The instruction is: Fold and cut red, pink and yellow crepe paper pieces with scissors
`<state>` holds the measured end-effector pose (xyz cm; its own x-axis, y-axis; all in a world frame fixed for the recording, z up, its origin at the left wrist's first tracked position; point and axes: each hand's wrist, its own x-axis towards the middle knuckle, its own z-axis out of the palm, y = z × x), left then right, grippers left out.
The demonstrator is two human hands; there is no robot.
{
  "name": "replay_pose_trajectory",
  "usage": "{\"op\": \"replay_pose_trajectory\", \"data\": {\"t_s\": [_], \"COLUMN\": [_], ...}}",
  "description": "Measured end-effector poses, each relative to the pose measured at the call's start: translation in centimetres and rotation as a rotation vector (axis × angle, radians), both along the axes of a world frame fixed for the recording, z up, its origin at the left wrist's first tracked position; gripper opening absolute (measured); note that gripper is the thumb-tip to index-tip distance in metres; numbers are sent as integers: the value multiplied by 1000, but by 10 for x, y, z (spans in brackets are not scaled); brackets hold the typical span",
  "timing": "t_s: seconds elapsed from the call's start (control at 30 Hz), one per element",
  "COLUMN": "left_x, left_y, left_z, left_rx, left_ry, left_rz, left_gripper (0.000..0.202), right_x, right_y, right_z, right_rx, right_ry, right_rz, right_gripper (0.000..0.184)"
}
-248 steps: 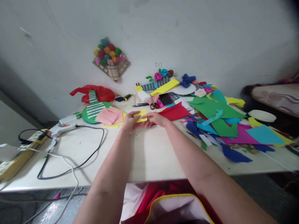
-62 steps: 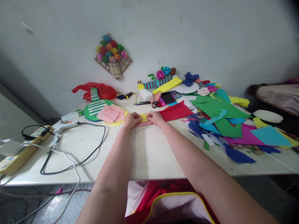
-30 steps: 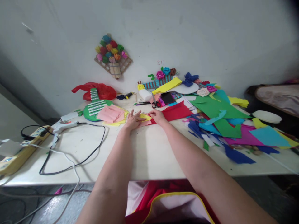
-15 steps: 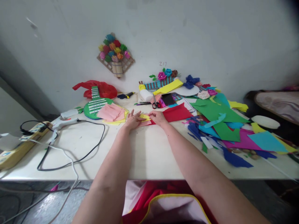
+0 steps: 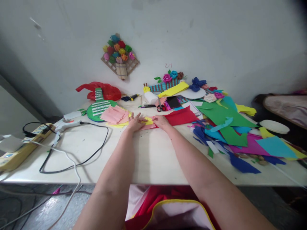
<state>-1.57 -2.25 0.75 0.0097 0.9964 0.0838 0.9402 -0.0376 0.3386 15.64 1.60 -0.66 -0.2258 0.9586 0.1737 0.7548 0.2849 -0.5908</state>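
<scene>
Head view: the yellow paper (image 5: 149,121) looks small, bright and partly covered.

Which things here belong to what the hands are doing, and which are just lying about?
Apparently in use:
- yellow paper, between left hand and right hand
- pink strip, partly under it
- perhaps red paper, beside the right hand

Lying about, untouched:
- scissors
- glue gun
- red bag
- power strip
- green sheet
</scene>
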Motion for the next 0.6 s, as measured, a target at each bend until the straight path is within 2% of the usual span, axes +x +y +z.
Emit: {"op": "replay_pose_trajectory", "data": {"t_s": [0.17,0.37,0.6], "left_x": [-3,-8,-8], "left_y": [2,7,6], "left_z": [-3,-11,-8], "left_rx": [42,70,27], "left_ry": [-3,94,136], "left_rz": [64,72,121], "left_gripper": [49,61,66], "right_x": [1,5,2], "right_y": [-3,-6,-12], "right_z": [-2,1,8], "right_rx": [71,130,227], "right_ry": [-76,-231,-416], "right_rz": [44,190,251], "right_gripper": [26,30,31]}}
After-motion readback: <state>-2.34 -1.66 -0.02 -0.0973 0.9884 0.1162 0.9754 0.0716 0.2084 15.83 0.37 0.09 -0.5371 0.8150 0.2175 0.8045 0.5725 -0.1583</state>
